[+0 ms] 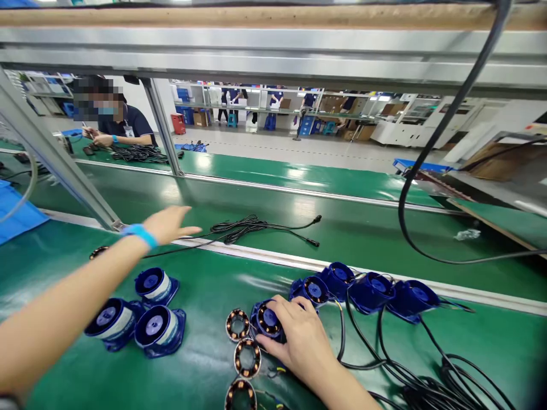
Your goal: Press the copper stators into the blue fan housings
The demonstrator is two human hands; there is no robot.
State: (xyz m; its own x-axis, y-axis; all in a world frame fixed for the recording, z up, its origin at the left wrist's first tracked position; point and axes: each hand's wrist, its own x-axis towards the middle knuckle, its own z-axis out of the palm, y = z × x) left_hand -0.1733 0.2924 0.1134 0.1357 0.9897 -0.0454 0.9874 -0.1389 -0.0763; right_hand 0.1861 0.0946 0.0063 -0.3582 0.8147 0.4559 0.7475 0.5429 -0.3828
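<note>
My right hand [301, 336] grips a round blue motor housing [261, 330], thumb and fingers around its rim, with copper coils showing inside. Left of it, several ring-shaped copper-wound stators [259, 359] form a row toward me. My left hand [168, 225], with a blue wristband, reaches over the white rail, fingers stretched and holding nothing. Just beyond those fingers lies a bundle of black cable [243, 229] with connector ends. Below my left forearm stand three blue housings [160, 330] with white labels. More blue housings [376, 290], some with black cables, sit to the right.
Coiled black cables [431, 393] lie at the lower right. One thick black cable [404, 199] hangs from the metal frame [273, 54] overhead. A slanting upright [72, 159] stands at left. Across the green belt [363, 228], a co-worker [123, 122] handles small parts beside cables.
</note>
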